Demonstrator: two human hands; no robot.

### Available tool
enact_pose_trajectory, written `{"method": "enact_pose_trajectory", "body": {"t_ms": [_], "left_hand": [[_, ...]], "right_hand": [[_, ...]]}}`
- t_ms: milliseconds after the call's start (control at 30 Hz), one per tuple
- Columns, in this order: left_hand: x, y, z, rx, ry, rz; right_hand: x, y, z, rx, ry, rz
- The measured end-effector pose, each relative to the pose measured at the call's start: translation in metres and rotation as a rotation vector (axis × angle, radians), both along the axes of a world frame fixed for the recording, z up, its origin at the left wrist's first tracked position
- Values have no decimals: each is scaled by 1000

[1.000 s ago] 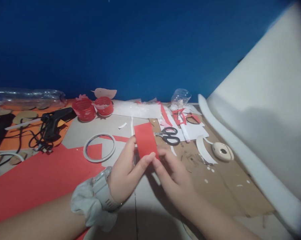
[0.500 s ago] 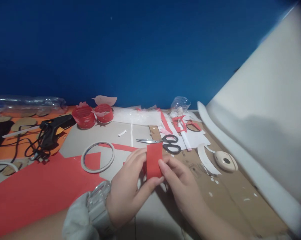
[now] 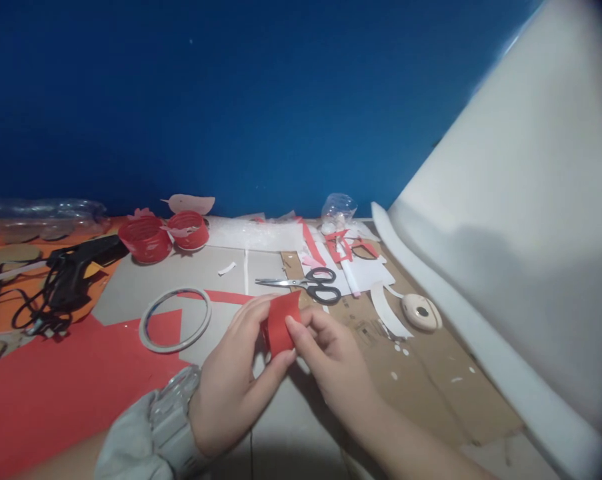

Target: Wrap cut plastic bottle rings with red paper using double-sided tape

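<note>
Between my two hands is a curved strip of red paper, held up above the floor tiles. My left hand, with a watch at its wrist, wraps the strip from the left, its thumb along the lower edge. The fingers of my right hand pinch the strip's right edge, thumb on the near face. Whatever lies inside the curve is hidden. Just beyond the hands are black-handled scissors, blades slightly apart. A roll of double-sided tape lies left of my left hand, partly over a large red sheet.
Two red-wrapped round cups with paper cutouts stand by the blue wall. A black glue gun with its cord lies on orange paper at left. At right are a white marker, a cream oval device and cardboard with paper scraps.
The view has turned slightly right, so things sit further left. The red strip has tilted and its upper right corner now angles up. Both hands keep their hold.
</note>
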State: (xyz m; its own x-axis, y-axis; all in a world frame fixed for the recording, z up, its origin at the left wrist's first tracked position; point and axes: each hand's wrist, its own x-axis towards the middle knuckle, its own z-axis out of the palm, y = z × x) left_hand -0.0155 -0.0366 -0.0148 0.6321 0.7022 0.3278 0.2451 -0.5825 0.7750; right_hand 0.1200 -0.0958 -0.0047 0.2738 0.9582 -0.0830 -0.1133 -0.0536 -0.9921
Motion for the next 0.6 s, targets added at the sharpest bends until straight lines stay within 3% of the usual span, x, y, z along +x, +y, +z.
{"method": "enact_pose_trajectory", "body": {"t_ms": [133, 400, 600], "left_hand": [[0, 0, 1, 26, -22, -8], [-1, 0, 0, -130, -90, -12], [-2, -1, -2, -78, -52, 6]], "right_hand": [[0, -1, 0, 12, -22, 0], [2, -1, 1, 11, -10, 15], [1, -1, 0, -14, -27, 17]]}}
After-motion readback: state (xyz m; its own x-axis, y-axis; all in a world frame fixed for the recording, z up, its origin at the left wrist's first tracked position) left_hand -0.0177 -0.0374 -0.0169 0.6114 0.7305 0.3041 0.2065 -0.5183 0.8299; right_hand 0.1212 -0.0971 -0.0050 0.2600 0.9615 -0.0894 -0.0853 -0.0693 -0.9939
